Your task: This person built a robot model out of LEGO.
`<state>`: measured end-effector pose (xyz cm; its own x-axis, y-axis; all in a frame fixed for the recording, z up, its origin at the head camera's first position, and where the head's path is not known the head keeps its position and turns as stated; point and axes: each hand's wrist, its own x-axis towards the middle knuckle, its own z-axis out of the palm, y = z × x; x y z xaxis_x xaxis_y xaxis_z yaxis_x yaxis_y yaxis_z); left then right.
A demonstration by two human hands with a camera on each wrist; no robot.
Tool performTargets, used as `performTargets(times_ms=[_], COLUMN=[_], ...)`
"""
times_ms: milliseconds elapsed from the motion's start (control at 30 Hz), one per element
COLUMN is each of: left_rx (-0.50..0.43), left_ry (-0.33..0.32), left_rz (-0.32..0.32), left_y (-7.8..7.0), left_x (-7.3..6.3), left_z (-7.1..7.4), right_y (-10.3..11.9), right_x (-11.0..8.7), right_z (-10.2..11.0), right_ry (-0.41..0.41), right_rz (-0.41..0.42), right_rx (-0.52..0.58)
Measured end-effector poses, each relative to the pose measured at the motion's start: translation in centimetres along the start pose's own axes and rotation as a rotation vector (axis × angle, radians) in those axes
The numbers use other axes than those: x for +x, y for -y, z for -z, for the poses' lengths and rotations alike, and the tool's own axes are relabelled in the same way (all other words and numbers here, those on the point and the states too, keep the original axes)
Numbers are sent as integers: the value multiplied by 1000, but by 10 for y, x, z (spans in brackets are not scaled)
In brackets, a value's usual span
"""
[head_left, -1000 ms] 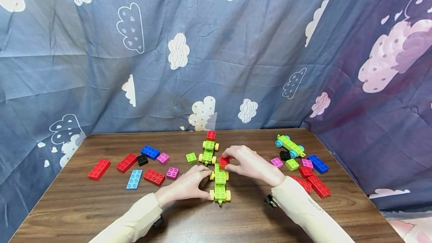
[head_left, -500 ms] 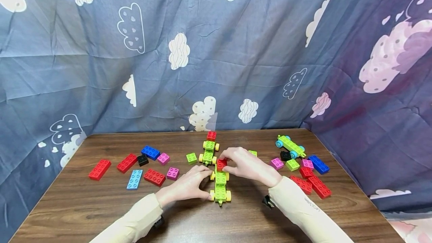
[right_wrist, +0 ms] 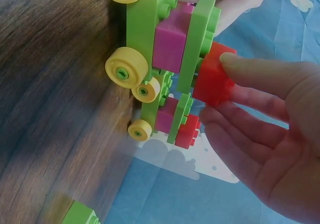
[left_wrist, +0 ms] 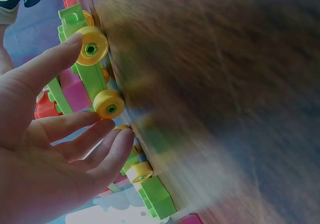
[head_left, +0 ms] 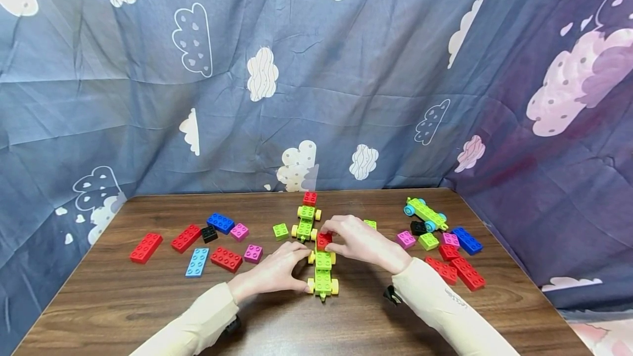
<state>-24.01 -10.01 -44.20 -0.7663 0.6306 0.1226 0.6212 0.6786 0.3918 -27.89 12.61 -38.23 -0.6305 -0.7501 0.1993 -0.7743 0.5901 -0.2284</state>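
Observation:
A lime-green toy car base (head_left: pixel 323 279) with yellow wheels stands on the table before me. My left hand (head_left: pixel 272 269) holds it from the left, thumb on the near wheel and forefinger on the other. In the right wrist view a magenta brick (right_wrist: pixel 171 41) sits on the base, under a lime-green piece (right_wrist: pixel 191 59). My right hand (head_left: pixel 363 240) pinches a small red brick (right_wrist: pixel 214 76) against that piece's studs at the far end. Just behind stands a similar car (head_left: pixel 305 225), a red brick (head_left: pixel 309 198) on its far end.
On the left lie red, black, blue and magenta bricks and a light blue brick (head_left: pixel 197 262). To the right, a lime car base with blue wheels (head_left: pixel 426 213) stands beside more bricks. Small lime bricks (head_left: pixel 280 231) flank the far car. A cloud-patterned curtain (head_left: pixel 227 125) hangs behind.
My right hand has shifted slightly left with the red brick, bringing it from the right side into line with the car. The left hand has kept its place.

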Motion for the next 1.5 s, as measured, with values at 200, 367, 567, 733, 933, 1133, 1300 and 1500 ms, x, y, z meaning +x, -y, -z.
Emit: performTargets(times_ms=[200,367,567,733,933,1133,1300,1500], left_rx=[-5,-3,4,10,24,22,29,33], left_ry=[6,2,-6,-15,-24,-13,-15,-12], left_rz=[7,8,4,-2,-7,14,16,28], left_y=[-1,-2,-2,-2,-3,-3,-3,-3], left_x=[0,0,-1,-1,-1,-1,-1,-1], left_z=[1,1,1,1,0,-1,-1,-2], right_y=[0,1,0,0,1,1,0,1], right_x=[-1,-1,0,1,1,-1,-2,-2], right_z=[0,-1,-1,-2,-5,-7,-9,-13], right_ry=[-8,-9,-8,3,3,-23,-76,-117], right_rz=[-1,-4,-9,-6,-34,-56,-21,-11], right_rx=[-5,0,27,23,50,66,56,56])
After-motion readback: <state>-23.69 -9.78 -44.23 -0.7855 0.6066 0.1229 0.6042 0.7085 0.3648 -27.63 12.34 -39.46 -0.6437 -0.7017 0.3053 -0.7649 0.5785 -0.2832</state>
